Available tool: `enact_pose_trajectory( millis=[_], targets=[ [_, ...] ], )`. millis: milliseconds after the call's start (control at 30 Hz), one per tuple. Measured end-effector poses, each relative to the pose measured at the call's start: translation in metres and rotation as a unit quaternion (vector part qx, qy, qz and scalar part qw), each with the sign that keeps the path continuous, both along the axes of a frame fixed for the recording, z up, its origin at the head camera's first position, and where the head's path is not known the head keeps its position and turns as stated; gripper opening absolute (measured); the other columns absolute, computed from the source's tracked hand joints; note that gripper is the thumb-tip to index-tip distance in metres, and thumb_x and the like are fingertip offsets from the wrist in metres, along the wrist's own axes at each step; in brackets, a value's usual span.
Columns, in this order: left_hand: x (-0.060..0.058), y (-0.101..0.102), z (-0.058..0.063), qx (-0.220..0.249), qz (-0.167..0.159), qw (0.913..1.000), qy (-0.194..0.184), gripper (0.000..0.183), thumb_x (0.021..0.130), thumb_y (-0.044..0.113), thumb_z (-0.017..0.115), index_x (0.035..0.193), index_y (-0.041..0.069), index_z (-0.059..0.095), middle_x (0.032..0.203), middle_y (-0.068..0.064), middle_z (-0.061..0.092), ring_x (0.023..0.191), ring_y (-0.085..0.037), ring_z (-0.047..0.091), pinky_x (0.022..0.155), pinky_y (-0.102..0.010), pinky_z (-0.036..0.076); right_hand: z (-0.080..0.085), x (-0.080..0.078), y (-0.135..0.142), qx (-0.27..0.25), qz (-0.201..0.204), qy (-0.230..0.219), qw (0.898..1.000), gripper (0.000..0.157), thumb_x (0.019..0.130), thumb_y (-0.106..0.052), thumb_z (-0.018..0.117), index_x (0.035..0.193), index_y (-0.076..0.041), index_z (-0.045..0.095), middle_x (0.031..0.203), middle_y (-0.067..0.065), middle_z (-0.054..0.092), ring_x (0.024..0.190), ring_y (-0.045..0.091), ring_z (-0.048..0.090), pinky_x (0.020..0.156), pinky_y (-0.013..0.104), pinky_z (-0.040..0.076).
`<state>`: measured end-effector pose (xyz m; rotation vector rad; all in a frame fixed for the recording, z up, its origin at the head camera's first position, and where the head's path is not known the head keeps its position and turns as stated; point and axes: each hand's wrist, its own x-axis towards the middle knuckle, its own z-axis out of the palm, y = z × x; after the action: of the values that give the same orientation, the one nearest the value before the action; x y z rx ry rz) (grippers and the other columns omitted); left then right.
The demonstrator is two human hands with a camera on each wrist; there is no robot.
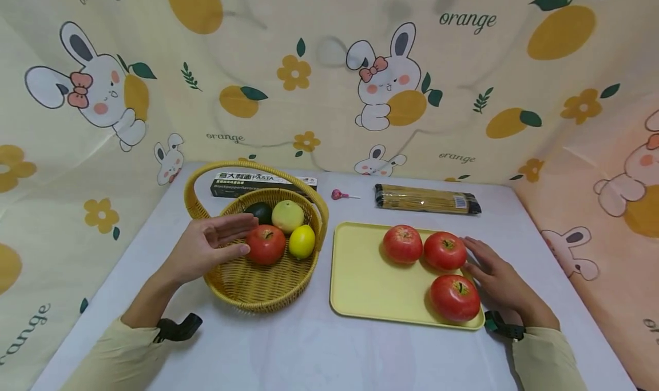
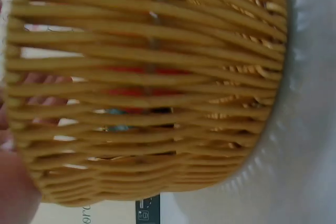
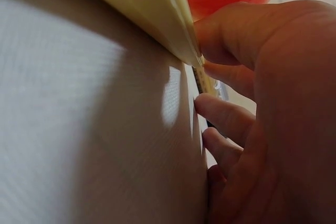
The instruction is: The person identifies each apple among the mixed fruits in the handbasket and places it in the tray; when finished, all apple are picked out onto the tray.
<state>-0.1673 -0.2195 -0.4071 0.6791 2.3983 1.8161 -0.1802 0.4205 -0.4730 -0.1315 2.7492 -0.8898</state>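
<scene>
My left hand [image 1: 213, 243] reaches over the left rim of a woven basket [image 1: 280, 305], fingers straight and thumb held apart. Between thumb and fingers, its tips come close to a red apple [image 1: 265, 244] inside; whether they touch it cannot be told. In the left wrist view the basket's woven side [image 2: 152, 108] hides most of the hand. A yellow tray [image 1: 376, 288] holds three red apples, the front one [image 1: 455, 297] near its right corner. My right hand [image 1: 496, 279] lies along the tray's right edge, its thumb at the rim and its fingers loosely bent.
Also in the basket are a lemon [image 1: 301, 242], a pale green round fruit [image 1: 288, 216] and a dark green fruit [image 1: 260, 212]. Behind it stands a pasta box [image 1: 231, 188]. A lollipop [image 1: 337, 194] and a spaghetti pack [image 1: 424, 199] lie at the back.
</scene>
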Motion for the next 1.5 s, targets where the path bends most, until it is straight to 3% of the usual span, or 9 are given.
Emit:
enact_pose_trajectory(
  millis=[100,233,433,567,1000,1200,1500],
  targets=[
    [-0.005,0.003,-0.007,-0.045,0.041,0.9981,0.011,0.057,0.095,0.012,0.087,0.147,0.0,0.066,0.147,-0.024,0.069,0.132,-0.029,0.072,0.108,-0.033,0.059,0.0,-0.001,-0.001,0.002,0.001,-0.001,1.0,0.08,0.111,-0.045,0.061,0.176,-0.018,0.022,0.179,0.03,0.017,0.16,0.064,0.016,0.107,0.092,0.03],
    [-0.01,0.011,-0.013,-0.132,0.082,0.9877,0.016,0.065,0.093,0.022,0.091,0.148,-0.001,0.065,0.146,-0.02,0.07,0.132,-0.034,0.072,0.109,-0.045,0.058,0.0,0.0,-0.001,0.004,0.001,-0.004,1.0,0.08,0.111,-0.044,0.061,0.176,-0.018,0.022,0.179,0.03,0.016,0.16,0.065,0.015,0.107,0.092,0.03],
    [-0.014,0.026,-0.014,-0.255,0.105,0.9608,0.031,0.068,0.093,0.029,0.09,0.148,-0.001,0.065,0.144,-0.021,0.071,0.13,-0.038,0.071,0.11,-0.057,0.058,-0.001,-0.001,-0.002,0.007,0.0,-0.002,1.0,0.08,0.112,-0.043,0.061,0.176,-0.018,0.021,0.179,0.03,0.016,0.16,0.065,0.015,0.107,0.093,0.03],
    [-0.015,0.036,-0.014,-0.304,0.101,0.9463,0.046,0.071,0.091,0.038,0.091,0.146,0.0,0.068,0.138,-0.02,0.074,0.125,-0.037,0.069,0.107,-0.058,0.058,0.0,-0.001,-0.001,0.007,-0.001,0.001,1.0,0.08,0.112,-0.043,0.061,0.176,-0.017,0.022,0.179,0.03,0.017,0.16,0.064,0.015,0.107,0.092,0.029],
    [-0.012,0.045,-0.016,-0.307,0.063,0.9486,0.047,0.085,0.083,0.033,0.098,0.154,0.008,0.059,0.139,-0.013,0.073,0.12,-0.032,0.07,0.104,-0.057,0.061,-0.001,-0.001,0.0,-0.005,0.0,-0.008,1.0,0.082,0.111,-0.046,0.061,0.177,-0.018,0.02,0.18,0.029,0.015,0.16,0.065,0.015,0.107,0.092,0.03],
    [-0.011,0.045,-0.018,-0.301,0.068,0.9491,0.062,0.084,0.083,0.031,0.099,0.153,0.007,0.06,0.14,-0.012,0.073,0.12,-0.031,0.07,0.104,-0.055,0.062,-0.001,-0.003,0.0,-0.003,0.004,-0.001,1.0,0.081,0.111,-0.044,0.061,0.176,-0.017,0.021,0.18,0.029,0.015,0.161,0.064,0.014,0.107,0.092,0.03],
    [-0.01,0.041,-0.017,-0.253,0.091,0.9604,0.074,0.084,0.082,0.027,0.1,0.154,0.009,0.06,0.148,-0.014,0.068,0.127,-0.035,0.067,0.104,-0.056,0.062,-0.003,-0.003,0.001,-0.001,0.004,0.001,1.0,0.08,0.112,-0.042,0.06,0.176,-0.017,0.021,0.18,0.029,0.015,0.161,0.064,0.014,0.107,0.092,0.03]
  ],
)
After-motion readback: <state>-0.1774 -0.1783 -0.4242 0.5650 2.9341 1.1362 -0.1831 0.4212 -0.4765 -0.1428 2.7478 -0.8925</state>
